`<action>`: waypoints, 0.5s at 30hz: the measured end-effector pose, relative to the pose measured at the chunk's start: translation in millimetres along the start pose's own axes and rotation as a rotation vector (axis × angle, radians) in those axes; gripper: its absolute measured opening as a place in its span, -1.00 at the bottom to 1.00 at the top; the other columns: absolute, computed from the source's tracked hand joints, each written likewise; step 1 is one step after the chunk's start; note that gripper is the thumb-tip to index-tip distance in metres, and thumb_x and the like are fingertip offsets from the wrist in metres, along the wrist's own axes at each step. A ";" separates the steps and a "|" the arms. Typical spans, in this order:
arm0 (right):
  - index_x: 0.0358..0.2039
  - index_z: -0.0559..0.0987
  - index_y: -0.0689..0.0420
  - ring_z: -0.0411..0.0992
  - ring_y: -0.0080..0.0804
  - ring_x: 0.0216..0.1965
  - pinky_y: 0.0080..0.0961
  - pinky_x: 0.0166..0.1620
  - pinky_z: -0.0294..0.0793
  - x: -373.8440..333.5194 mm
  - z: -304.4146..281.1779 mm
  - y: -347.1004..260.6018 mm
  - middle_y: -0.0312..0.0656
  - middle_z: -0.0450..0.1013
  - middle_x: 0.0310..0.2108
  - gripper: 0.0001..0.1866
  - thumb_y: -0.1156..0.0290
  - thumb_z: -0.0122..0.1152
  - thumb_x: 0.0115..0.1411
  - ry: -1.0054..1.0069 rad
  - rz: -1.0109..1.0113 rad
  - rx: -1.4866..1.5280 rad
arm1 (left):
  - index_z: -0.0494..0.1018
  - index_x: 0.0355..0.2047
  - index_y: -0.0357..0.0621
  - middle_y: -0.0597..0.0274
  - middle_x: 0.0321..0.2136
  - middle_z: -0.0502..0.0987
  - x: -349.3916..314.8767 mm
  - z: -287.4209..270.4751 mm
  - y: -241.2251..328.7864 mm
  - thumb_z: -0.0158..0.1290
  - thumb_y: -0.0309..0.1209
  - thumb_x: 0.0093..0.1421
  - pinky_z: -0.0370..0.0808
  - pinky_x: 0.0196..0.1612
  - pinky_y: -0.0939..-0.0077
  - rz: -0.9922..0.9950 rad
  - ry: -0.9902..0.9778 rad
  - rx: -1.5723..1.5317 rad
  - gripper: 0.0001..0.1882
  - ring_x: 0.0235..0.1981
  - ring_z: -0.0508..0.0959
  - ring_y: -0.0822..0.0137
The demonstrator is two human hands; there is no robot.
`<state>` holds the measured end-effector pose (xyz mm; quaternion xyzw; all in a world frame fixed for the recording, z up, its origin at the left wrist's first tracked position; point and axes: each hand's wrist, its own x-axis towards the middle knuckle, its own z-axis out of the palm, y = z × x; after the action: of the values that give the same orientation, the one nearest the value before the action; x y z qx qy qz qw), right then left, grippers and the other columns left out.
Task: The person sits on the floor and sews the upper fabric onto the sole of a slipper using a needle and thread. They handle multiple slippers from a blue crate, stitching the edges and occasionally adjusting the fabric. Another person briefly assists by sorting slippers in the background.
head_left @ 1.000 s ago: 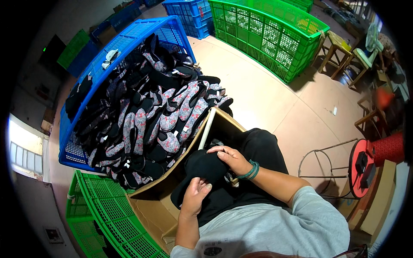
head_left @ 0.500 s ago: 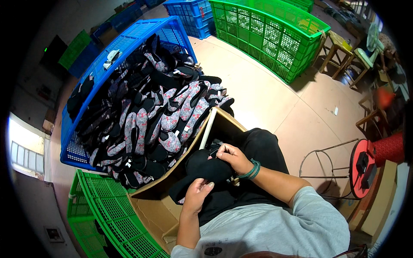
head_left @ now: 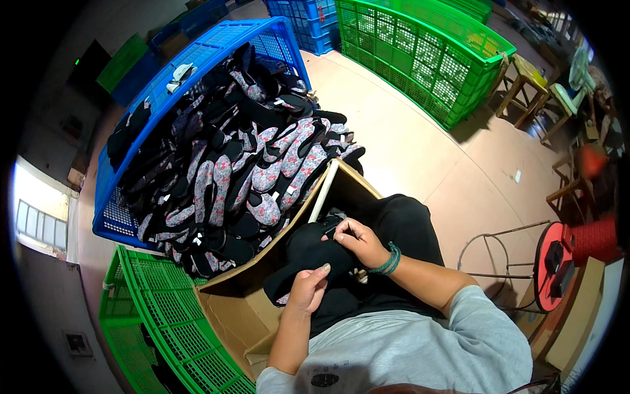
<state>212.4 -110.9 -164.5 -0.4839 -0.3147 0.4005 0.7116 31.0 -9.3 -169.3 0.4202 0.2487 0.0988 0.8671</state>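
A black fabric piece lies across my lap over the edge of a cardboard box. My left hand grips its near edge, thumb on top. Pinching its far end is my right hand, with a green band on the wrist. Just beyond, a blue crate overflows with several black and grey-pink patterned shoe uppers, some spilling down against the box.
A green crate sits at my lower left. A large green crate and blue crates stand at the back. Wooden stools are at the right, with a wire frame and a red spool near my right side.
My right hand has shifted along the black piece toward the box's white edge and now pinches its far end. My left hand has slid up a little on it.
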 end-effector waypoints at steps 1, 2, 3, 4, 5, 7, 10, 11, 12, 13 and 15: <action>-0.28 0.44 0.21 0.49 -0.43 -0.06 -0.50 0.03 0.41 -0.9 0.2 -0.4 -0.19 0.49 -0.26 -0.91 0.46 0.06 0.31 0.000 -0.025 -0.040 | 0.53 -0.49 -0.16 0.40 -0.54 0.46 1.8 2.1 0.9 0.20 -0.51 0.16 0.28 -0.41 0.67 -0.012 0.005 0.007 -0.90 -0.52 0.37 0.58; -0.28 0.44 0.21 0.49 -0.43 -0.06 -0.50 0.03 0.41 -1.4 -0.1 -0.6 -0.19 0.49 -0.25 -0.91 0.45 0.06 0.32 -0.004 -0.036 -0.072 | 0.53 -0.46 -0.17 0.39 -0.52 0.47 2.6 3.0 0.8 0.20 -0.52 0.17 0.30 -0.38 0.66 -0.017 -0.001 0.007 -0.92 -0.50 0.39 0.57; -0.27 0.44 0.22 0.48 -0.44 -0.06 -0.50 0.03 0.40 -1.9 -0.4 -0.8 -0.18 0.50 -0.25 -0.90 0.45 0.05 0.32 -0.006 -0.047 -0.104 | 0.54 -0.43 -0.19 0.38 -0.49 0.48 3.4 3.7 0.8 0.20 -0.52 0.17 0.32 -0.35 0.66 -0.020 -0.007 0.007 -0.95 -0.47 0.41 0.56; -0.26 0.45 0.22 0.48 -0.44 -0.07 -0.50 0.03 0.40 -2.2 -0.4 -0.7 -0.18 0.50 -0.24 -0.89 0.45 0.05 0.32 -0.009 -0.058 -0.135 | 0.54 -0.38 -0.22 0.36 -0.45 0.51 3.8 4.5 0.6 0.19 -0.53 0.17 0.35 -0.30 0.65 -0.017 -0.024 0.001 -0.96 -0.43 0.44 0.54; -0.26 0.45 0.23 0.48 -0.44 -0.07 -0.49 0.04 0.40 -2.4 -0.2 -0.3 -0.17 0.50 -0.24 -0.89 0.45 0.05 0.32 -0.009 -0.064 -0.145 | 0.54 -0.32 -0.24 0.34 -0.39 0.52 4.1 5.8 0.9 0.19 -0.53 0.17 0.38 -0.23 0.63 -0.018 -0.039 -0.011 -0.92 -0.37 0.47 0.52; -0.26 0.45 0.23 0.48 -0.45 -0.08 -0.49 0.04 0.40 -2.6 0.1 0.9 -0.17 0.50 -0.25 -0.89 0.45 0.04 0.32 -0.009 -0.077 -0.165 | 0.52 -0.19 -0.29 0.28 -0.27 0.55 4.1 13.4 6.1 0.18 -0.54 0.16 0.42 -0.09 0.58 -0.027 -0.066 -0.040 -0.81 -0.23 0.51 0.47; -0.25 0.45 0.24 0.48 -0.44 -0.08 -0.48 0.04 0.40 -2.6 0.8 0.6 -0.17 0.50 -0.25 -0.89 0.45 0.04 0.31 -0.011 -0.075 -0.160 | 0.46 -0.03 -0.32 0.23 -0.11 0.54 7.2 8.5 2.4 0.18 -0.55 0.16 0.41 0.08 0.51 -0.048 -0.088 -0.025 -0.65 -0.07 0.51 0.41; -0.25 0.46 0.24 0.48 -0.44 -0.08 -0.48 0.04 0.40 -2.4 1.2 0.1 -0.17 0.50 -0.25 -0.89 0.45 0.04 0.31 -0.009 -0.069 -0.163 | 0.45 -0.01 -0.31 0.23 -0.08 0.53 8.2 5.1 -0.9 0.19 -0.55 0.16 0.40 0.10 0.50 -0.046 -0.091 -0.019 -0.63 -0.06 0.51 0.40; -0.25 0.46 0.24 0.48 -0.44 -0.08 -0.48 0.04 0.40 -2.2 1.6 -0.6 -0.16 0.50 -0.25 -0.89 0.45 0.04 0.31 -0.007 -0.064 -0.166 | 0.44 0.02 -0.31 0.23 -0.06 0.53 9.0 1.9 -3.8 0.19 -0.55 0.16 0.40 0.12 0.48 -0.044 -0.093 -0.013 -0.60 -0.04 0.51 0.39; -0.25 0.46 0.24 0.48 -0.44 -0.08 -0.48 0.04 0.40 -2.1 1.7 -1.5 -0.16 0.50 -0.25 -0.89 0.46 0.04 0.31 -0.005 -0.060 -0.170 | 0.44 0.02 -0.30 0.23 -0.07 0.53 9.1 3.6 -3.6 0.19 -0.55 0.16 0.40 0.12 0.49 -0.031 -0.095 -0.018 -0.60 -0.04 0.51 0.39; -0.24 0.46 0.24 0.48 -0.44 -0.07 -0.48 0.04 0.40 -1.9 1.1 -1.9 -0.15 0.51 -0.24 -0.89 0.46 0.05 0.31 -0.011 -0.059 -0.165 | 0.44 0.03 -0.28 0.24 -0.06 0.53 8.6 7.3 -1.4 0.19 -0.56 0.15 0.40 0.11 0.49 -0.066 -0.054 -0.068 -0.59 -0.04 0.51 0.39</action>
<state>211.0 -112.5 -162.4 -0.5292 -0.3649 0.3546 0.6790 42.1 -11.9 -169.5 0.3848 0.2354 0.0672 0.8899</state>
